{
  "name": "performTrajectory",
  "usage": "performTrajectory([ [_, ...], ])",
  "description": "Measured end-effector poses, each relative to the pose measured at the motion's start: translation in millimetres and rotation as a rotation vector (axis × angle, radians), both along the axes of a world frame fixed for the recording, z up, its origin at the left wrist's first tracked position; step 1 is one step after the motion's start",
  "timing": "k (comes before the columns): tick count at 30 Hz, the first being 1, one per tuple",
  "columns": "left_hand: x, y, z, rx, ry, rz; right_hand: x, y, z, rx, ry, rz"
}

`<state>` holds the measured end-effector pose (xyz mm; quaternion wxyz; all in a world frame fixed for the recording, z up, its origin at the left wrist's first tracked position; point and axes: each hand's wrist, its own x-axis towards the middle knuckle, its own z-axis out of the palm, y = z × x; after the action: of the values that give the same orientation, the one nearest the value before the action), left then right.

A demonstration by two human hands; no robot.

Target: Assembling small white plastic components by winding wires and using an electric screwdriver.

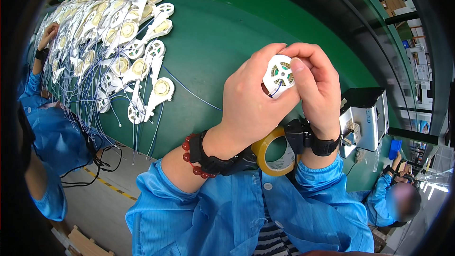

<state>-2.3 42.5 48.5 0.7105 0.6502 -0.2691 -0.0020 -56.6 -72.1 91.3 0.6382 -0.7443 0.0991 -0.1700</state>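
- Two bare hands hold a white plastic fan housing (280, 73) with a spoked round face, above a green counter (204, 42).
- The left hand (258, 90) curls around its left side.
- The right hand (318, 78) pinches its right edge, thumb on the rim.
- A yellow tape roll (259, 154) sits between the wrists.
- Similar wired fan units (127, 31) heap at far left.

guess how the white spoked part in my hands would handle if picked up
The white spoked part looks like hard plastic, so probably stiff. The gaps between its spokes suggest it may be light for its size, and those slim spokes could be fragile.
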Motion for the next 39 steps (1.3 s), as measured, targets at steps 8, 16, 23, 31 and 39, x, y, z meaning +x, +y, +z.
performTrajectory([
  [8,2.5,1.2,-1.9,0.01,-0.125,0.036,-1.4,0.4,1.6,-0.036,-0.04,0.015],
  [16,4.3,-1.3,-7.7,-0.014,-0.309,0.121,-4.0,0.2,1.8,-0.066,-0.095,0.041],
  [23,5.0,0.6,-7.6,-0.024,-0.322,0.117,-3.9,0.3,1.6,-0.081,-0.113,0.066],
  [31,4.3,-0.5,-6.4,-0.031,-0.31,0.108,-4.2,0.4,1.0,-0.072,-0.104,0.036],
  [39,5.3,0.4,-5.7,-0.019,-0.31,0.104,-3.6,1.2,0.6,-0.047,-0.086,0.03],
])
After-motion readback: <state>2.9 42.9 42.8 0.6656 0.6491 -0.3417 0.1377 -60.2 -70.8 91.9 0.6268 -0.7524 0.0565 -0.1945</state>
